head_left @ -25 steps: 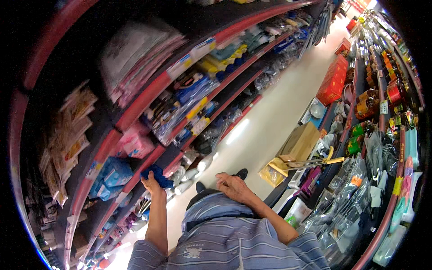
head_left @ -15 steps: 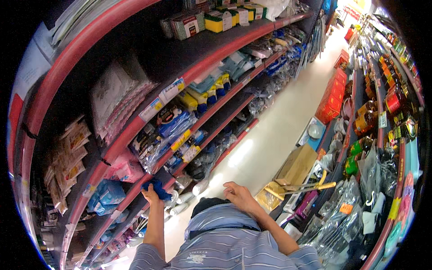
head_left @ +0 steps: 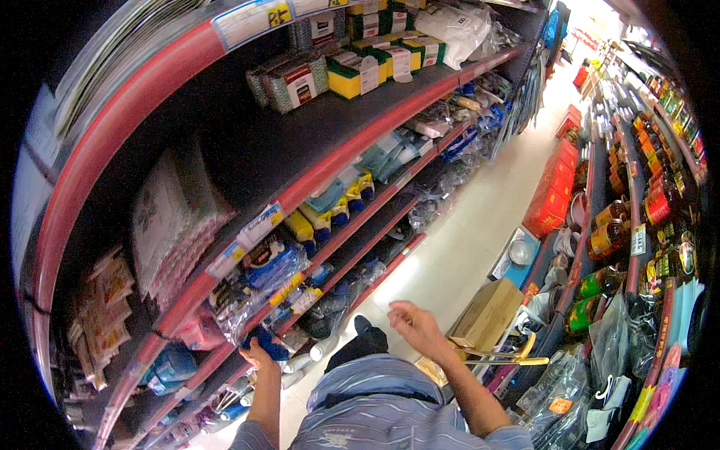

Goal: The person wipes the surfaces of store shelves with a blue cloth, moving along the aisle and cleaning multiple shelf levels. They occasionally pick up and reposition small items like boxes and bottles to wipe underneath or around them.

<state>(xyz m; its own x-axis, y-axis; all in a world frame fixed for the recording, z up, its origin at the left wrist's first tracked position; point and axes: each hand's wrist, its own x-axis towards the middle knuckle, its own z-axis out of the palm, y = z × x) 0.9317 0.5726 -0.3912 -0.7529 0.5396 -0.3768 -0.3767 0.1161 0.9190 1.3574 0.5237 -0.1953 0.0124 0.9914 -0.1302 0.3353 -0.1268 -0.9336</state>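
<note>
And forward we go! A dark-trousered leg (head_left: 358, 349) now swings out between left hand (head_left: 260, 356) and right hand (head_left: 416, 328); the yellow-handled tool (head_left: 534, 361) slips from ahead of the right hand to behind it; yellow-and-green sponges (head_left: 367, 73) slide into view beyond the left.

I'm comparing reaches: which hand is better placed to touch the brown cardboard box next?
Probably the right hand: it looks empty and nearer the brown rectangular cardboard box; the left hand holds a dark-blue, cloth-like bundle.

A blue-bordered price label (head_left: 251, 21) bears black characters on the red shelf rail (head_left: 150, 84) left of the yellow-and-green sponge packs (head_left: 342, 85). White labels (head_left: 369, 77) mark these packs; smaller price tags (head_left: 261, 223) sit below them.
</note>
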